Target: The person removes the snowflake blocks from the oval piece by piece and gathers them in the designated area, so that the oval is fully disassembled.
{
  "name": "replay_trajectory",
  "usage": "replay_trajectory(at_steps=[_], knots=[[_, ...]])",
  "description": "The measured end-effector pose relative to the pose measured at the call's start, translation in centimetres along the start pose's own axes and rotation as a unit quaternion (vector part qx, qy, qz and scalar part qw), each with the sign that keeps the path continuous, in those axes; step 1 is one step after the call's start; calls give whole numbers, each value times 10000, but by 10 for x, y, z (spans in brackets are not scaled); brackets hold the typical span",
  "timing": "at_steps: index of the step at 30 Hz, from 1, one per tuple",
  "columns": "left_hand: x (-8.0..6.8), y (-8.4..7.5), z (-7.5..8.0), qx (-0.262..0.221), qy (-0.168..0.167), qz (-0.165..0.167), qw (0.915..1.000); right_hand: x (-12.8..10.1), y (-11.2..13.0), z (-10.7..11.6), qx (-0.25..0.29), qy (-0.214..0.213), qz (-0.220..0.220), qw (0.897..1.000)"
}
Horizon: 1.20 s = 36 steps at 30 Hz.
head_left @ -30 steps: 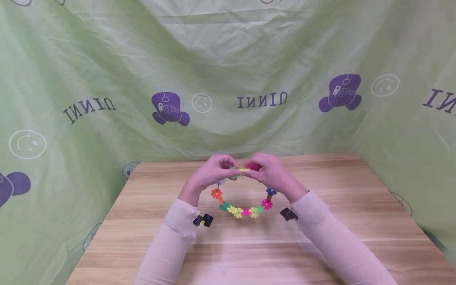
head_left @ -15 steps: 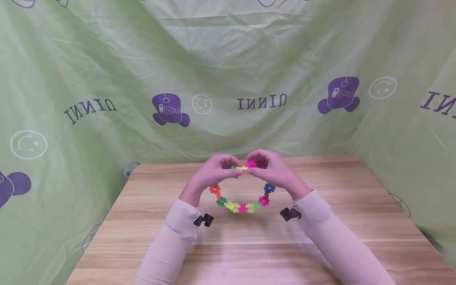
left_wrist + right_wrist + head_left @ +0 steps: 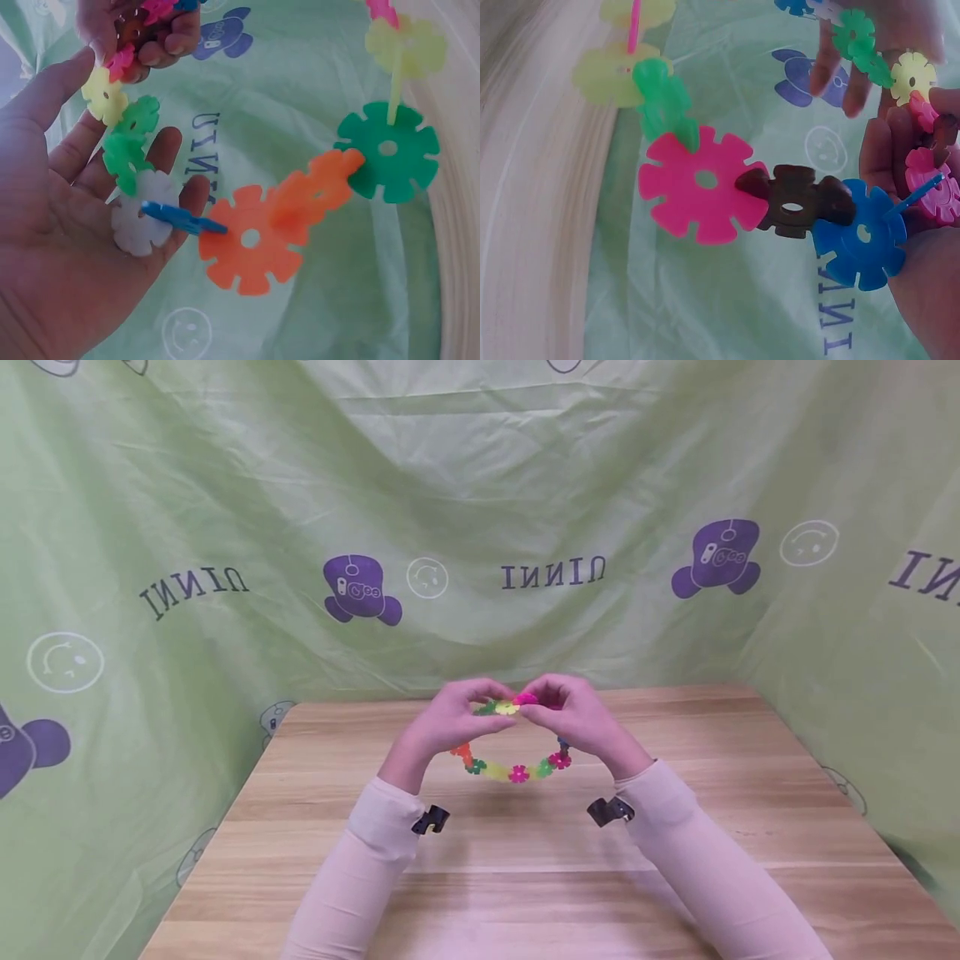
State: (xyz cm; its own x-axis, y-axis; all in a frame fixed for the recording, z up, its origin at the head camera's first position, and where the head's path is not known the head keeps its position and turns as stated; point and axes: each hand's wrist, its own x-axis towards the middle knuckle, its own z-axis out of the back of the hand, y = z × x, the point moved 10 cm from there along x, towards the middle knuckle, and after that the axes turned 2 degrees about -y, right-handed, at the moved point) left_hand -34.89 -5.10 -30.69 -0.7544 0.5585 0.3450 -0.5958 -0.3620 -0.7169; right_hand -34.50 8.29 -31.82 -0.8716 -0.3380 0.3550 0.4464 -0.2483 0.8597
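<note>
Plastic flower discs, slotted edge to edge, make up the ring (image 3: 513,752) you hold up above the table (image 3: 525,860), its lower arc hanging between your wrists. Your left hand (image 3: 450,722) and right hand (image 3: 573,718) meet at the top, fingers curled, each pinching the discs on its side of the yellow disc (image 3: 507,707). Keep both pinches close to that joint so the pieces stay square to each other, and press the slots straight together rather than twisting; a skewed push would likely pop a neighbouring joint. Support the hanging part lightly so it does not drag on the top. From the left wrist you see white (image 3: 142,217), orange (image 3: 251,240) and green (image 3: 390,150) discs; from the right wrist, pink (image 3: 701,184), brown (image 3: 795,199) and blue (image 3: 862,236).
</note>
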Motion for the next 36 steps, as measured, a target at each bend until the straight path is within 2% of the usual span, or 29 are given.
replay_trajectory(at_steps=[3, 6, 12, 15, 19, 27, 36], knots=[[1, -7, 0, 91, -85, -220, 9997, 0, 1, -1, 10, 11, 29, 10000], [2, -11, 1, 129, -198, -306, 9993, 0, 1, -1, 1, 36, 41, 10000], [1, -11, 4, 77, -394, -261, 9989, -3, -1, -2, 94, 146, 7, 9998], [1, -9, 5, -63, -464, -115, 9988, -4, -2, -3, 215, 222, -28, 9995], [2, -5, 5, -359, -435, 110, 9983, -5, -4, -4, 350, 247, -58, 9991], [1, -3, 5, -590, -396, -76, 9974, -4, -6, -5, 343, 250, -66, 9991], [1, -1, 4, -558, -263, -125, 9980, -2, -7, -3, 429, 231, -82, 9988]])
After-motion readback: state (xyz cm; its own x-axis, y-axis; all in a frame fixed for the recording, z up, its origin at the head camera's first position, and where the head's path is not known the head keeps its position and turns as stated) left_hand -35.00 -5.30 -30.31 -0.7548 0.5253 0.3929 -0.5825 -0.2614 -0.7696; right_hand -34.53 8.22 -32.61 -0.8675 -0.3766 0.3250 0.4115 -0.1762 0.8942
